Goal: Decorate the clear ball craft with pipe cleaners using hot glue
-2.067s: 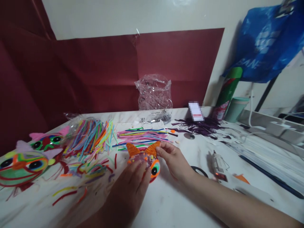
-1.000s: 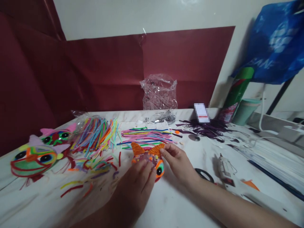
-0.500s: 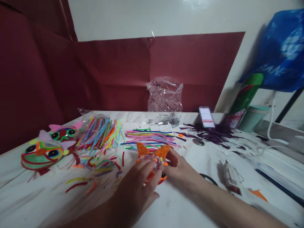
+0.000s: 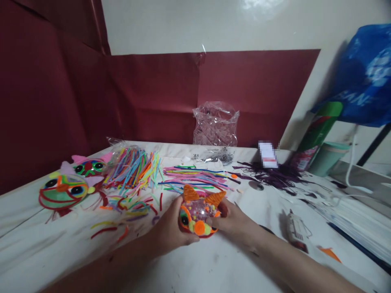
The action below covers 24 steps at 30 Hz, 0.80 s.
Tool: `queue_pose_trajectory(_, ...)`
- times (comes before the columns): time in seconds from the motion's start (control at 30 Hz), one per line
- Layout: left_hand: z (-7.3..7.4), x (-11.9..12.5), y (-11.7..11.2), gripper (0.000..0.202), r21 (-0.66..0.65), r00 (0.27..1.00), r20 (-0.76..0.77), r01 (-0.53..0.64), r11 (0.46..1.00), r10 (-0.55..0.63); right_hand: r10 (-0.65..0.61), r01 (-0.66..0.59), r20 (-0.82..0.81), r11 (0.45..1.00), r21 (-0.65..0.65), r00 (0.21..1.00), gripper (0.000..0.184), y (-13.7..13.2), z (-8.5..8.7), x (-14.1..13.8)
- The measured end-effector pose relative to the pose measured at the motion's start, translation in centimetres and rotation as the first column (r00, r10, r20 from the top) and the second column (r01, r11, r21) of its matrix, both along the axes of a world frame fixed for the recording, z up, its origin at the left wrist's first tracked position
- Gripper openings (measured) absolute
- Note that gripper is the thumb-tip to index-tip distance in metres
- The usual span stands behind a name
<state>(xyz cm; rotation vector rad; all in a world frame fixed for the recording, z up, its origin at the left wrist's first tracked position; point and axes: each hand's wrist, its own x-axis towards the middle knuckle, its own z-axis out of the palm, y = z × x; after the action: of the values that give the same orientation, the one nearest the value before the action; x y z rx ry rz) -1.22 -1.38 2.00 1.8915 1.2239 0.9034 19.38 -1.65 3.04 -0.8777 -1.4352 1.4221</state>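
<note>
Between my two hands is a small clear animal-face craft (image 4: 200, 209) with orange wound ears, an orange pompom nose, pale yellow bits and dark eyes. My left hand (image 4: 171, 221) grips its left side, thumb under the lower edge. Around its right side my right hand (image 4: 230, 217) is closed, a thumb lying over the front by one eye. The face points toward me, with the ears up. Just behind it lie pink, blue and green pipe cleaners (image 4: 195, 175) in a spread row.
Two finished-looking animal faces (image 4: 62, 193) lie at left beside a bag of colourful pipe cleaners (image 4: 131, 169). Cut pieces (image 4: 131, 207) are scattered nearby. To the right are a glue gun (image 4: 296, 230), purple strips (image 4: 271, 175), a phone (image 4: 268, 154) and a green cup (image 4: 330, 158).
My left hand has moved from over the front of the craft to its left side, uncovering the face. The craft now tilts up toward me. The camera view has shifted slightly.
</note>
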Motion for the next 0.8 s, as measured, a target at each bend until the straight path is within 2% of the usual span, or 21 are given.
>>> queue_pose_trajectory(0.13, -0.6, 0.6, -0.2, 0.088, 0.116, 0.998, 0.065, -0.031, 0.993, 0.023, 0.024, -0.024, -0.001, 0.994, 0.111, 1.0, 0.069, -0.2, 0.3, -0.2)
queue_pose_trajectory(0.27, -1.2, 0.4, 0.4, 0.087, 0.258, 0.995, 0.096, -0.016, 0.966, -0.009, -0.059, 0.042, 0.081, 0.98, 0.193, 0.995, 0.083, -0.4, 0.4, -0.4)
queue_pose_trajectory(0.33, -1.8, 0.1, 0.9, 0.094, 0.371, 0.997, 0.074, -0.005, 0.928, -0.024, -0.101, 0.061, 0.142, 0.963, 0.264, 0.985, 0.082, -0.5, 0.3, -0.4)
queue_pose_trajectory(0.5, -2.8, -0.6, 1.5, 0.102, 0.619, 0.997, 0.003, 0.058, 0.784, -0.075, -0.198, 0.07, 0.224, 0.877, 0.475, 0.954, 0.078, -0.5, -0.1, 0.1)
queue_pose_trajectory(0.57, -2.7, -0.6, 1.5, 0.103, 0.657, 0.997, -0.019, 0.065, 0.751, -0.07, -0.21, 0.055, 0.248, 0.856, 0.515, 0.946, 0.078, -0.4, -0.2, 0.2)
queue_pose_trajectory(0.7, -2.4, -0.4, 1.2, 0.104, 0.688, 0.998, -0.057, 0.059, 0.723, -0.027, -0.235, 0.032, 0.307, 0.837, 0.546, 0.922, 0.078, -0.5, 0.0, 0.2)
queue_pose_trajectory(0.8, -2.3, -0.4, 1.1, 0.099, 0.734, 0.997, -0.071, 0.054, 0.677, -0.003, -0.244, -0.013, 0.343, 0.798, 0.603, 0.907, 0.079, -0.7, 0.4, 0.4)
